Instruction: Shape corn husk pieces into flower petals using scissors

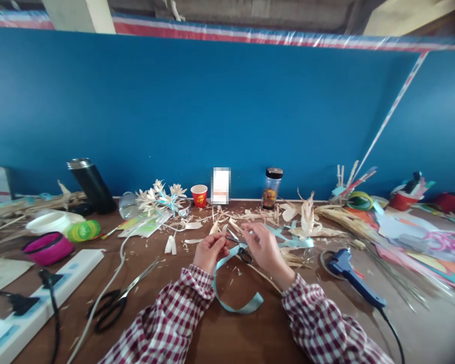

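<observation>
My left hand (211, 248) has its thumb and fingers pressed together on a small pale strip of husk (224, 229). Facing it, my right hand (263, 247) is closed with bent fingers; what lies between its fingertips is too small to make out. Between the hands, small dark-handled scissors (244, 254) rest on the table, blades pointing away. A light blue ribbon (246, 306) curls from beside my left hand towards me. Pale husk scraps (231, 218) are scattered just beyond both hands.
Large black-handled scissors (116, 303) and a white power strip (56, 298) lie left. A blue glue gun (354, 278) with its cord is right. Behind stand husk flowers (161, 197), a red paper cup (199, 196) and a lidded jar (273, 188), before a blue partition (227, 111).
</observation>
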The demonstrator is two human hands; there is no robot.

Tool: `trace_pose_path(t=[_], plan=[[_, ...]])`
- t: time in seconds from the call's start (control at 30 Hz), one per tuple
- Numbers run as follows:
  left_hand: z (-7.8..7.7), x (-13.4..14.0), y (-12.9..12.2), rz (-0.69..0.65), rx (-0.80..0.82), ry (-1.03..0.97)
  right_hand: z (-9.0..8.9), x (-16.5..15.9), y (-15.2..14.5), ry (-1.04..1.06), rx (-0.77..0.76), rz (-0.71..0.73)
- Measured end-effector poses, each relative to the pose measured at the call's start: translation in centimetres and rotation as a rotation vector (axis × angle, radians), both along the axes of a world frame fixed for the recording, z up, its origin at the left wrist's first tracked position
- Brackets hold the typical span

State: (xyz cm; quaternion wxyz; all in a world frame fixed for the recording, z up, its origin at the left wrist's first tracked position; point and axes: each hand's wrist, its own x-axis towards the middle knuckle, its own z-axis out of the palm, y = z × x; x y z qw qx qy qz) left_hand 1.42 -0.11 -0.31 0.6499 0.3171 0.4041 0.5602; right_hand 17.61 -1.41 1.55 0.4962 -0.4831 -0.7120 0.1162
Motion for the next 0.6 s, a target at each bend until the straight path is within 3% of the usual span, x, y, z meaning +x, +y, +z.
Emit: trace_pose_path(t=[0.2,0.37,0.6], plan=[[-0.4,0.2,-0.5,-0.076,0.078,0.177,0.1,-1.1,-0.9,-0.040,-0.059,0.107],[-0.7,-0.1,-0.2,-0.011,0.075,0.261,0.4,-1.5,-1.3,-0.024,-0.066,0.178],[0.1,0.4,-1.0,-0.097,0.210,0.345,-0.1,-1.5,-0.9,0.009,-0.124,0.169]])
